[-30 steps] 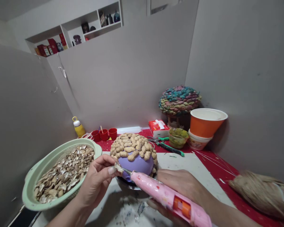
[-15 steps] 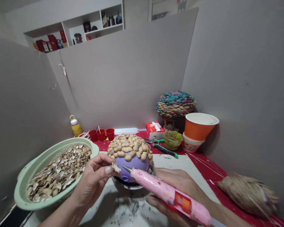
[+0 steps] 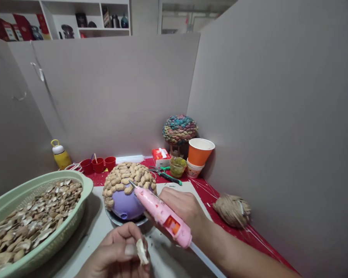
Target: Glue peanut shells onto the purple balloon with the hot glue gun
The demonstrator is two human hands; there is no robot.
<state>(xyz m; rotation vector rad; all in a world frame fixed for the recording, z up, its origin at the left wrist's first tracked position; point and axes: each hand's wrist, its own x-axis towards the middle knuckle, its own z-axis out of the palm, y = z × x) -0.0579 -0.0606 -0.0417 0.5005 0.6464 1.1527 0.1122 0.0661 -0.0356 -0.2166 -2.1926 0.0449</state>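
Note:
A purple ball (image 3: 127, 204), its upper part covered with peanut shells (image 3: 124, 175), rests in a metal bowl (image 3: 113, 220). Between the thumb and fingers of my left hand (image 3: 118, 249) is a peanut shell half (image 3: 142, 251), its pale hollow side showing, held in front of the ball. My right hand (image 3: 185, 206) grips a pink hot glue gun (image 3: 159, 211) with a clear glue stick (image 3: 205, 258) coming out of its back. The gun's metal nozzle points at the lower row of shells; whether it touches them I cannot tell.
At left stands a green basket (image 3: 84, 189) full of peanut shells. Behind the ball are red cups (image 3: 98, 165), pliers (image 3: 169, 177), a glass bowl (image 3: 178, 166), a tissue pack (image 3: 161, 156) and an orange paper bucket (image 3: 201, 152). A twine bundle (image 3: 232, 210) lies at right.
My left hand has drawn back from the ball, toward me, with the shell. The glue gun's nozzle has moved up to the shell row. The view has swung right.

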